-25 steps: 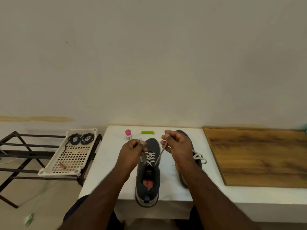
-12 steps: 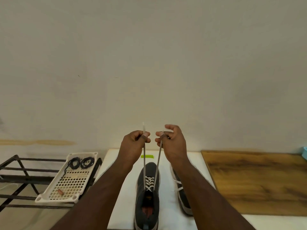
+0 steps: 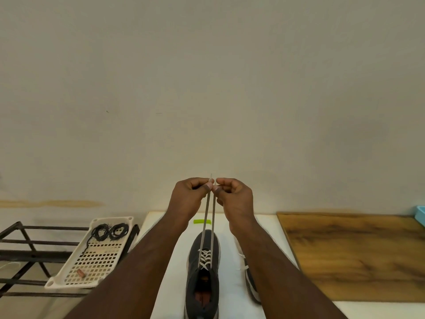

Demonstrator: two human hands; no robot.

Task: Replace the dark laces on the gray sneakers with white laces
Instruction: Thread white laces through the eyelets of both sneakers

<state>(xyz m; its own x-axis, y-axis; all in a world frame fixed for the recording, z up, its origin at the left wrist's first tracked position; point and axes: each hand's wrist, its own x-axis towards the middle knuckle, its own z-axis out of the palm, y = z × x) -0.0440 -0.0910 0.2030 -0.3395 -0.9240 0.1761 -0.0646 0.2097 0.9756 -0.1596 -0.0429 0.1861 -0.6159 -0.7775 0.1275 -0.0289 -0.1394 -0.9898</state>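
Note:
A gray sneaker (image 3: 202,288) stands on the white table (image 3: 230,226), toe pointing away, threaded with a white lace (image 3: 204,256). Both lace ends run taut and upward from the top eyelets. My left hand (image 3: 190,196) pinches the left end between thumb and fingers. Close beside it, my right hand (image 3: 234,196) pinches the right end, the two hands nearly touching above the shoe. The second gray sneaker (image 3: 251,284) lies to the right, mostly hidden behind my right forearm, with a bit of white lace showing. Two coiled dark laces (image 3: 110,232) lie in a white perforated tray (image 3: 69,282).
The tray rests on a black metal rack (image 3: 25,252) left of the table. A small green object (image 3: 202,221) lies at the table's far edge. A wooden board (image 3: 358,256) covers the right side, with a blue container (image 3: 420,215) at the frame's edge.
Both hands rose from the shoe, pulling the lace ends up and taut, then came together until nearly touching. The camera tilted up toward the wall.

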